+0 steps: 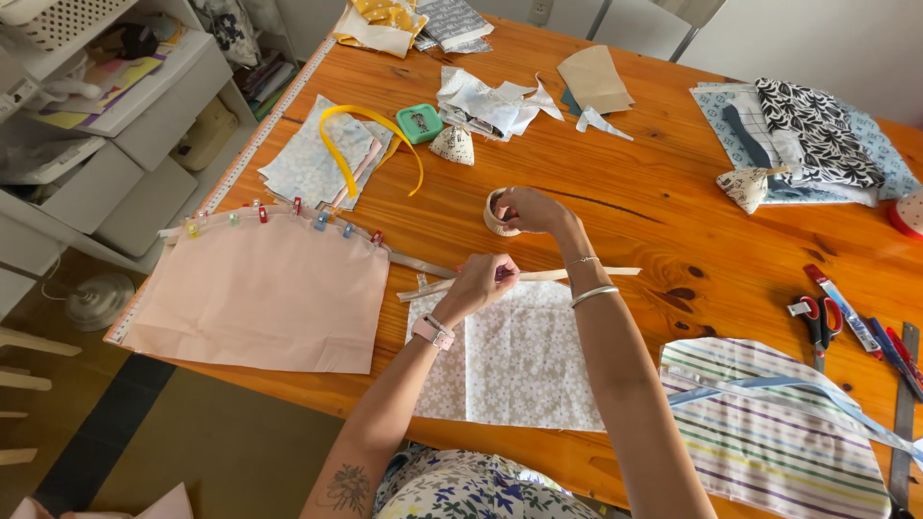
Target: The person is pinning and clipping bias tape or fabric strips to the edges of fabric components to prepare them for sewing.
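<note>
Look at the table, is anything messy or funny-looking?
A bit. The white scraps near the table's far edge lie crumpled in a loose heap, not stacked flat. The yellow ribbon loops untidily over a fabric pile. Nothing looks spilled or broken. The left hand pinches a cream strip; the right hand holds a tape roll.

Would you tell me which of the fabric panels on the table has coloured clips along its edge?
The plain peach-pink panel at the left, its curved top edge lined with small coloured clips; the white floral panel and striped panel have none.
</note>
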